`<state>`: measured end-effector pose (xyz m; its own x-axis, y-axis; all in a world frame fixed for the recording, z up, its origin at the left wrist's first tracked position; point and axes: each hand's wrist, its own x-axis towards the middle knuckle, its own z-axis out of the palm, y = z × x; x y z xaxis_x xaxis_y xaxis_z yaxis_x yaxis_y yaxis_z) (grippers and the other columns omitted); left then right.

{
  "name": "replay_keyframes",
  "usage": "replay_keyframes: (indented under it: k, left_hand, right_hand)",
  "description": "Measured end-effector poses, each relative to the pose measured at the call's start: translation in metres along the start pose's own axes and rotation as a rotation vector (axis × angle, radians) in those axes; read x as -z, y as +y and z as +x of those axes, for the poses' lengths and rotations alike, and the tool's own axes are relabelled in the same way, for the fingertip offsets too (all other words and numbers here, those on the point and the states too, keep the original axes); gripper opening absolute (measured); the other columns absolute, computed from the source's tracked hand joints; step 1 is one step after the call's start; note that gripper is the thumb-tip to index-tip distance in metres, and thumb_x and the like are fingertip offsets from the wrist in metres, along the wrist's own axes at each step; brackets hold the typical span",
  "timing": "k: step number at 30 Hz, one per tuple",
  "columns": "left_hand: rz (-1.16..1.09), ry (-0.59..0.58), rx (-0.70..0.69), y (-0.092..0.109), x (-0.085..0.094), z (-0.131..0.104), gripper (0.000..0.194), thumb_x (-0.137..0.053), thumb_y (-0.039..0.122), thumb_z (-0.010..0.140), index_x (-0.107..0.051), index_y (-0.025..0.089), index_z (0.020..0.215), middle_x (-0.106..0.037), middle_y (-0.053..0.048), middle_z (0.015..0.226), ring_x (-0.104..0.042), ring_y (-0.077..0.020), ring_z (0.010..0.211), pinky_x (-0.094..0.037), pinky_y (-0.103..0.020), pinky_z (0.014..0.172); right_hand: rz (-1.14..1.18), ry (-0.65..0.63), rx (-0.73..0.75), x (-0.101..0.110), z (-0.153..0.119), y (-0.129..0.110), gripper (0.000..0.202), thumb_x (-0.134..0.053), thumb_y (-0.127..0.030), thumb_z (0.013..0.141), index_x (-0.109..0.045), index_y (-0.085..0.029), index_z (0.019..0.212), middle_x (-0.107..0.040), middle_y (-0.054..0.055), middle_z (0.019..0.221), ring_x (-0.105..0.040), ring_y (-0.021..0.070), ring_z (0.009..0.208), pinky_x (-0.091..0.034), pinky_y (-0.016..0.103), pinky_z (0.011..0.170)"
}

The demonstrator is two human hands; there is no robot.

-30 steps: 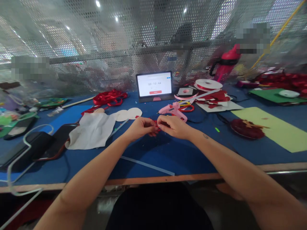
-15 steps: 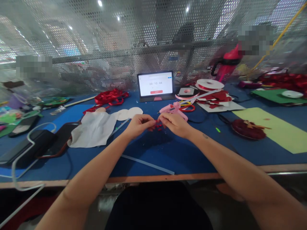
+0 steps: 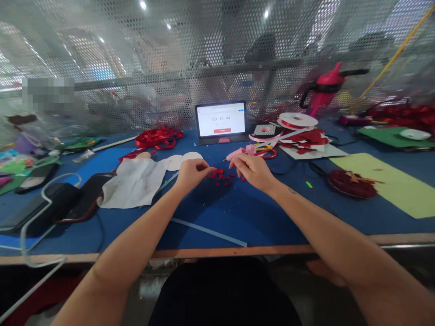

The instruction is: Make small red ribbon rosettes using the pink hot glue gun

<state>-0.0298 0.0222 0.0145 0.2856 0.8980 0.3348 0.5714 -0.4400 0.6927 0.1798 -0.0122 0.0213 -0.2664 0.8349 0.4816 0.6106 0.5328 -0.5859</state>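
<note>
Several small red pieces point(image 3: 220, 177) lie scattered on the blue tabletop point(image 3: 217, 222) between my two hands. At the left edge of this scatter my left hand point(image 3: 193, 175) is closed in a pinch, its fingertips beside the red bits. Whatever sits in that pinch is too small to make out. My right hand point(image 3: 254, 172) is to the right of the scatter, fingers curled in and pressed together, with red bits near its fingertips. Just behind it lies a pink glue gun point(image 3: 239, 154), partly covered by the hand.
A tablet point(image 3: 221, 120) stands at the back, showing a timer. White cloth point(image 3: 136, 181) and a phone point(image 3: 90, 194) are on the left. Ribbon spools point(image 3: 297, 120), red-handled scissors point(image 3: 270, 155) and a dark red round piece point(image 3: 351, 183) lie right. A glue stick point(image 3: 209, 232) lies near the front edge.
My hands have moved apart, the left one leftward and the right one slightly right. More red pieces now show on the table between them.
</note>
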Motion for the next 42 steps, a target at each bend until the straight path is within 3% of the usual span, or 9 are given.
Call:
replay_keyframes:
  k: [5, 9, 11, 14, 16, 30, 33, 37, 42]
  left_hand:
    - [-0.119, 0.033, -0.027, 0.0, 0.005, 0.003, 0.026, -0.06, 0.034, 0.072, -0.065, 0.013, 0.088, -0.065, -0.004, 0.07, -0.057, -0.0109, 0.055, -0.044, -0.022, 0.054]
    - [0.088, 0.116, -0.006, -0.004, 0.025, 0.01, 0.024, -0.057, 0.032, 0.073, -0.067, 0.014, 0.085, -0.066, -0.004, 0.071, -0.057, -0.0118, 0.059, -0.042, -0.022, 0.057]
    - [0.265, 0.036, 0.026, -0.008, 0.038, 0.014, 0.02, -0.06, 0.033, 0.07, -0.068, 0.015, 0.075, -0.066, -0.003, 0.068, -0.056, -0.0128, 0.06, -0.04, -0.023, 0.058]
    - [0.393, -0.215, 0.026, -0.017, 0.053, 0.018, 0.018, -0.062, 0.033, 0.066, -0.07, 0.018, 0.073, -0.067, -0.002, 0.068, -0.057, -0.0136, 0.061, -0.038, -0.023, 0.058]
    - [0.462, -0.322, -0.009, -0.023, 0.058, 0.02, 0.013, -0.064, 0.031, 0.063, -0.07, 0.02, 0.068, -0.067, 0.0, 0.068, -0.057, -0.0139, 0.063, -0.037, -0.023, 0.06]
    - [0.362, -0.445, 0.015, -0.037, 0.054, 0.022, 0.007, -0.063, 0.027, 0.059, -0.066, 0.021, 0.058, -0.062, 0.002, 0.057, -0.051, -0.012, 0.055, -0.032, -0.021, 0.054]
    - [0.397, -0.432, -0.024, -0.032, 0.057, 0.022, 0.009, -0.062, 0.028, 0.061, -0.066, 0.02, 0.061, -0.062, 0.002, 0.06, -0.051, -0.012, 0.057, -0.032, -0.021, 0.055]
    - [0.457, -0.424, -0.048, -0.025, 0.059, 0.021, 0.01, -0.06, 0.028, 0.063, -0.065, 0.019, 0.063, -0.062, 0.001, 0.062, -0.05, -0.0118, 0.057, -0.031, -0.021, 0.055]
    - [0.378, -0.362, 0.004, -0.022, 0.056, 0.02, 0.01, -0.061, 0.028, 0.062, -0.063, 0.018, 0.062, -0.06, 0.001, 0.06, -0.05, -0.012, 0.057, -0.032, -0.022, 0.055]
  right_hand:
    - [-0.052, -0.017, 0.019, 0.001, 0.0, 0.0, 0.038, -0.032, -0.039, 0.091, -0.061, -0.018, 0.077, -0.058, 0.0, 0.056, -0.052, 0.0103, 0.054, -0.034, 0.023, 0.058]
    - [-0.12, -0.022, 0.007, 0.001, 0.0, -0.002, 0.036, -0.035, -0.039, 0.089, -0.061, -0.018, 0.076, -0.059, 0.001, 0.059, -0.05, 0.0103, 0.053, -0.031, 0.024, 0.054]
    - [-0.161, -0.028, -0.006, 0.002, 0.0, -0.003, 0.035, -0.036, -0.038, 0.088, -0.062, -0.018, 0.076, -0.059, 0.001, 0.061, -0.049, 0.0102, 0.052, -0.03, 0.024, 0.054]
    - [-0.238, -0.04, -0.03, 0.004, 0.0, -0.002, 0.033, -0.039, -0.039, 0.086, -0.062, -0.02, 0.073, -0.06, 0.0, 0.061, -0.048, 0.0101, 0.052, -0.029, 0.025, 0.054]
    - [-0.286, -0.052, -0.037, 0.006, 0.0, -0.001, 0.032, -0.041, -0.04, 0.085, -0.062, -0.02, 0.07, -0.059, 0.0, 0.06, -0.046, 0.0102, 0.051, -0.029, 0.025, 0.053]
    - [-0.392, -0.112, 0.007, 0.015, 0.003, 0.002, 0.031, -0.042, -0.039, 0.085, -0.061, -0.02, 0.068, -0.06, 0.003, 0.065, -0.049, 0.0146, 0.058, -0.026, 0.027, 0.051]
    - [-0.443, -0.204, 0.006, 0.023, 0.005, 0.006, 0.029, -0.045, -0.037, 0.084, -0.062, -0.02, 0.068, -0.06, 0.004, 0.065, -0.049, 0.0153, 0.059, -0.026, 0.028, 0.051]
    - [-0.47, -0.44, -0.047, 0.039, 0.006, 0.011, 0.032, -0.046, -0.041, 0.083, -0.062, -0.02, 0.064, -0.06, 0.004, 0.061, -0.049, 0.0138, 0.052, -0.026, 0.028, 0.049]
    - [-0.488, -0.684, -0.271, 0.062, 0.006, 0.015, 0.046, -0.043, -0.05, 0.083, -0.057, -0.019, 0.052, -0.058, 0.003, 0.048, -0.048, 0.0128, 0.043, -0.03, 0.029, 0.049]
